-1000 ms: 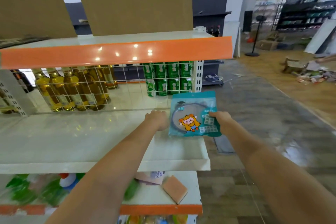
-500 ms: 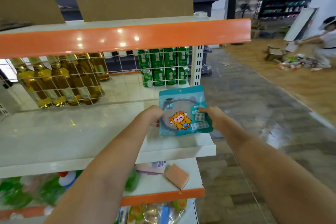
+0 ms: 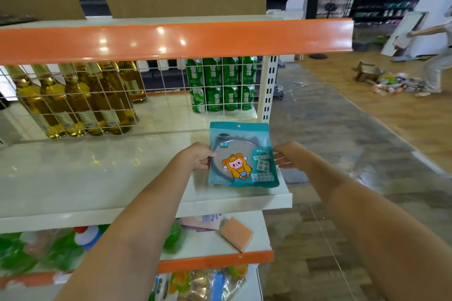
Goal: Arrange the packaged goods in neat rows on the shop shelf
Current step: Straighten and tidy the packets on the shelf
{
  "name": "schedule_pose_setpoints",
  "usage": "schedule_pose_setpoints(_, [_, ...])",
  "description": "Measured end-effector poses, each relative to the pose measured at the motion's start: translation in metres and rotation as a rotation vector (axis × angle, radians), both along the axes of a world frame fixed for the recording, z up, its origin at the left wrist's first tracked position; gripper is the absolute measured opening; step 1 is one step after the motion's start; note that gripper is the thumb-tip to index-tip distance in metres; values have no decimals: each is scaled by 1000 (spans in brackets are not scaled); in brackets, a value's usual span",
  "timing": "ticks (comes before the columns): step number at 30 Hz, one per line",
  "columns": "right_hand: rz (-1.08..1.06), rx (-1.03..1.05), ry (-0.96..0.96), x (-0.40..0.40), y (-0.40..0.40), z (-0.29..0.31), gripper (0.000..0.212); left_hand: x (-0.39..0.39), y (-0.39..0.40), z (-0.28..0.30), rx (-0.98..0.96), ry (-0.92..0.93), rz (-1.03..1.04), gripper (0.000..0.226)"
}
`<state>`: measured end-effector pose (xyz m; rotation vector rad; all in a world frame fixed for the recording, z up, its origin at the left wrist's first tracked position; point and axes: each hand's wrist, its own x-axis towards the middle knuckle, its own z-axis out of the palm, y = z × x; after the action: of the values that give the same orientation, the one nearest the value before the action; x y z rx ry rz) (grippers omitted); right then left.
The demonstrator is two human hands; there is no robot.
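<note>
Pinching teal packet [image 3: 242, 154] by side edges: left hand [image 3: 195, 157], right hand [image 3: 288, 156]; both arms outstretched over shelf [image 3: 97, 178].

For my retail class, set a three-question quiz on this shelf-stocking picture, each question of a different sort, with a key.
1. True or false: both hands hold the teal packet.
2. The packet stands at which end of the white shelf? A) left B) middle C) right
3. Fill in: behind the wire grid, right of the oil bottles, stand green ____.

Key: 1 true, the left hand and right hand pinch its side edges. 2 C. 3 cans.
</note>
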<state>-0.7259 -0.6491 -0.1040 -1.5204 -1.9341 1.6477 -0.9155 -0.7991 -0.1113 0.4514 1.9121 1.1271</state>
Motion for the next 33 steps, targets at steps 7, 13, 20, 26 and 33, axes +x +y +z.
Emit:
schedule_pose_setpoints(7, [-12,61,-48,2,12,3,27,6,1,-17,-61,5,17,36])
schedule_pose_setpoints(13, [10,74,-51,3,16,-6,27,12,0,-20,-143,92,-26,32])
schedule_pose_setpoints(20, [37,96,-56,-1,19,-12,27,15,2,-24,-198,242,-65,12])
schedule_pose_setpoints(26, [50,120,-49,-4,21,-14,26,15,4,-26,-294,349,-85,15])
schedule_pose_setpoints(33, [89,178,-85,-7,21,-23,27,20,3,-23,-340,329,-59,20])
